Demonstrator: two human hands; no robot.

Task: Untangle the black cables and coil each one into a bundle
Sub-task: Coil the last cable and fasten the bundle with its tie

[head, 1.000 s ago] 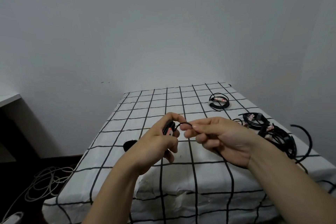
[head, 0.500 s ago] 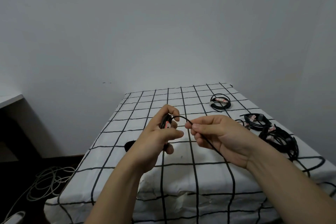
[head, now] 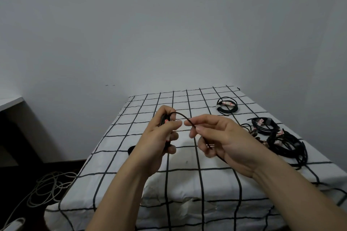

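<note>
Head view, cable [head: 185,117] spanning left fingers [head: 173,124], right fingers [head: 201,129]

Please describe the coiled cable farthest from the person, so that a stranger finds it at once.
Look at the table with the white cloth and black grid. Near its far right corner lies one coiled cable, alone on the cloth. Unlike the cable heap at the right edge, nearer the person, it is a tidy ring that touches no other cable.

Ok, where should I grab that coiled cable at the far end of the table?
Probably from above, pinching across the coiled cable at its near rim: it lies flat on the checked cloth, so one pinch takes all loops.
</note>
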